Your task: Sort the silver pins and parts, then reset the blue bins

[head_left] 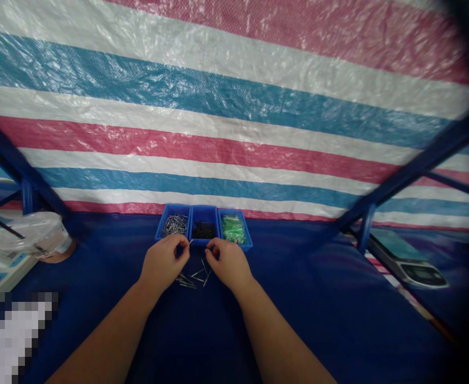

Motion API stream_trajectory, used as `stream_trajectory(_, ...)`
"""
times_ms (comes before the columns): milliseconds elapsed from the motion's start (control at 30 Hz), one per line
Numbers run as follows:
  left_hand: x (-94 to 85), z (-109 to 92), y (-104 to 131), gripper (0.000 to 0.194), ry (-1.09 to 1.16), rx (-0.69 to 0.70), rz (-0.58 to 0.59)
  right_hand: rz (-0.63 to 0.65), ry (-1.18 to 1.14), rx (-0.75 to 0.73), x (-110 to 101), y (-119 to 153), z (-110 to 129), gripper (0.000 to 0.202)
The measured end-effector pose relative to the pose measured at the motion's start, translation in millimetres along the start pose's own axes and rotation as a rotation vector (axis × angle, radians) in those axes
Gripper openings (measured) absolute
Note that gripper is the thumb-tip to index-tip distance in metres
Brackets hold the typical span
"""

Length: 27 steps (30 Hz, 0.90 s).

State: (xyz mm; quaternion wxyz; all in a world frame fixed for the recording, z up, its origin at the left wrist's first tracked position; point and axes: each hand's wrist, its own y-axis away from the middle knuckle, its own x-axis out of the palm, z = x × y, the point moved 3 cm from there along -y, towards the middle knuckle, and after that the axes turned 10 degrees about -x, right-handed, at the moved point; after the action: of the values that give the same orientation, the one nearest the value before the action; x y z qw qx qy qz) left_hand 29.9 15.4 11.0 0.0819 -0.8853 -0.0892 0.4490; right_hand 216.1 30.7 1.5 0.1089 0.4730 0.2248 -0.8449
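Three blue bins stand side by side at the back of the blue surface. The left bin [175,221] holds many thin metal pieces, the middle bin [203,223] small dark parts, the right bin [234,226] green pieces. My left hand [165,260] is pinched in front of the left bin, with a small pale tip showing at its fingertips. My right hand [229,262] is pinched before the middle and right bins; what it holds, if anything, is too small to name. Several thin metal pieces [197,276] lie loose between and below the hands.
A plastic cup [52,237] with a lid stands at the left beside a white power strip [6,269]. At the right is a digital scale [412,261]. Blue metal bars [366,208] slant on both sides, before a striped sheet [218,149].
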Motion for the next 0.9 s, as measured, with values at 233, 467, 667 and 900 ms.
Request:
stream_trajectory(233,-9.4,25.4,-15.6,0.019,-0.029,-0.151,-0.254,0.168,0.106,0.144,9.6,6.3,0.0,0.021)
stream_trajectory(467,7.2,8.8,-6.0,0.018,0.045,0.119,0.093,0.171,0.176,0.053,25.1,0.7,7.4,0.007)
stream_trajectory(667,14.1,0.5,1.9,0.021,0.013,0.189,0.284,0.117,0.097,-0.095,13.6,0.9,16.6,0.014)
stream_trajectory(900,13.3,2.6,-1.4,0.022,0.046,0.149,0.308,0.094,-0.025,-0.167,6.5,2.4,20.5,0.010)
